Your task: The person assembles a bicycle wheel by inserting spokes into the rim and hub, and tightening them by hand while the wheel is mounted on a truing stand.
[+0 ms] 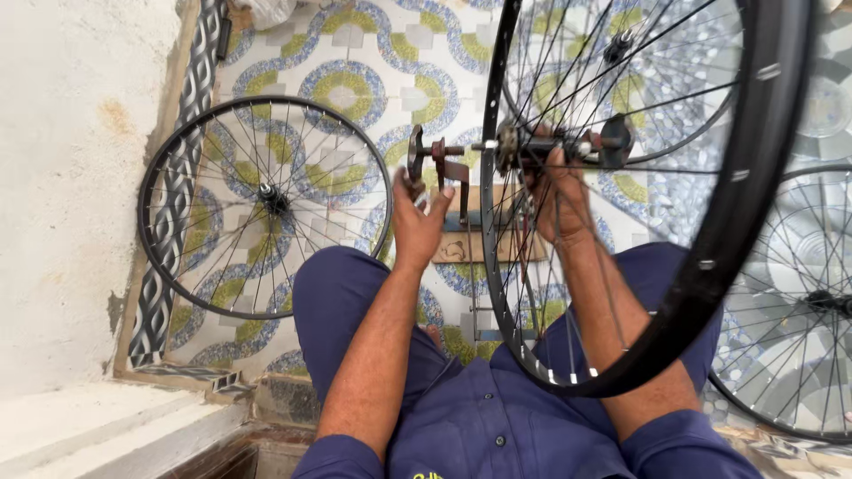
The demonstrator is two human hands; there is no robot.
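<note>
A black bicycle wheel rim with thin spokes stands upright in front of me, over my lap. My right hand reaches through the spokes and grips the hub at the axle. My left hand is at the left end of the axle, fingers closed on a dark metal wrench fitted on the axle. A brown metal stand bracket sits just beside that hand.
A second spoked wheel lies flat on the patterned tile floor to the left, by a white wall. Another wheel lies at the right, and one more behind the held rim. My knees in blue trousers are below.
</note>
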